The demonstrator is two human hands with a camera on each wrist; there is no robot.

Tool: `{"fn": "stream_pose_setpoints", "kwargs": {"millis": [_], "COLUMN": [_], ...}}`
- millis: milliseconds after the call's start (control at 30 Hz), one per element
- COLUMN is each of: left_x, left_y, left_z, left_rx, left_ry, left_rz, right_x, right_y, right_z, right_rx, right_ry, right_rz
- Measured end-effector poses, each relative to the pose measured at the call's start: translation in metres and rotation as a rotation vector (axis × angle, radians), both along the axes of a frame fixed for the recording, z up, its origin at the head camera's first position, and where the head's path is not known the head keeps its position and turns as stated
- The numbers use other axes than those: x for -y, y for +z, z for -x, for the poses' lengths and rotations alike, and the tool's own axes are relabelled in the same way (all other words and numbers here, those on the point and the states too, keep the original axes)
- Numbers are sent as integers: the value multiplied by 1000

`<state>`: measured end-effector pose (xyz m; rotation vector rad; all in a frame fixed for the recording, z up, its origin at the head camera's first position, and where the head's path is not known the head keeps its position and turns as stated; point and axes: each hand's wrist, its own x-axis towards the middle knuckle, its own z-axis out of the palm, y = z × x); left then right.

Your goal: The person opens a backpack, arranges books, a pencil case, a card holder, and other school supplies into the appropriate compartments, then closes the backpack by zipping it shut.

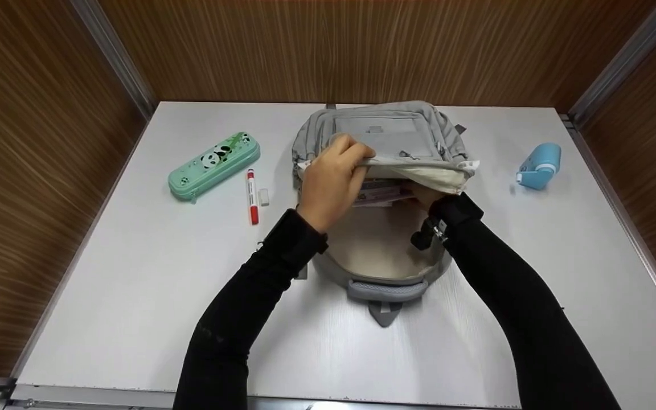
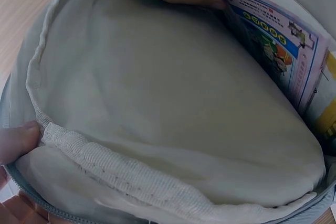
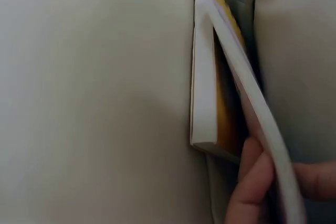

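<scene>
A grey backpack (image 1: pixel 385 136) lies on the table with its main compartment unzipped. My left hand (image 1: pixel 332 182) grips the zippered edge of its front panel and holds it up; the thumb (image 2: pixel 21 142) presses on the pale lining. My right hand (image 1: pixel 423 195) is inside the opening, partly hidden by the panel. It pinches a thin book (image 2: pixel 278 45) with a purple-edged, illustrated cover, fingers on one side and thumb on the other. Beside that book, inside the bag, stands a thicker book (image 3: pixel 205 82) with yellow on its cover.
Left of the backpack lie a green panda pencil case (image 1: pixel 214 165), a red-and-white marker (image 1: pixel 253 196) and a small whitish eraser-like block (image 1: pixel 264 197). A blue inhaler (image 1: pixel 540 165) lies to the right. Wood-grain panels (image 1: pixel 328 51) border the white table (image 1: pixel 134 296).
</scene>
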<state>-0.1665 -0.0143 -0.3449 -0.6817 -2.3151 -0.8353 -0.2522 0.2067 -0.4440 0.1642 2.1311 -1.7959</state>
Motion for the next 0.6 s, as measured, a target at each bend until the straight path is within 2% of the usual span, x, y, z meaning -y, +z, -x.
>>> {"fn": "stream_pose_setpoints", "kwargs": {"millis": [67,133,233,367,467,600], "left_x": [-1,-1,-1,-1,-1,-2], "left_y": [-1,-2,-2,-2,-3,-6], "left_z": [0,1,1,3,4,5], "left_rx": [4,4,5,4,1,-5], "left_ry": [2,5,13,32,40,44], "left_rz": [0,-2,-3,-9,-18,-32], "right_x": [6,6,1,-11,-20,-39], "right_y": [16,24,21,17,27,38], "right_z": [-14,-22,-24,-25,-36,-55], "right_rx": [-26,-49,-68,-62,-56,-55], "right_ry": [13,16,18,99,147,116], "right_rz": [-9,-10,-22,-43,-39,-37]}}
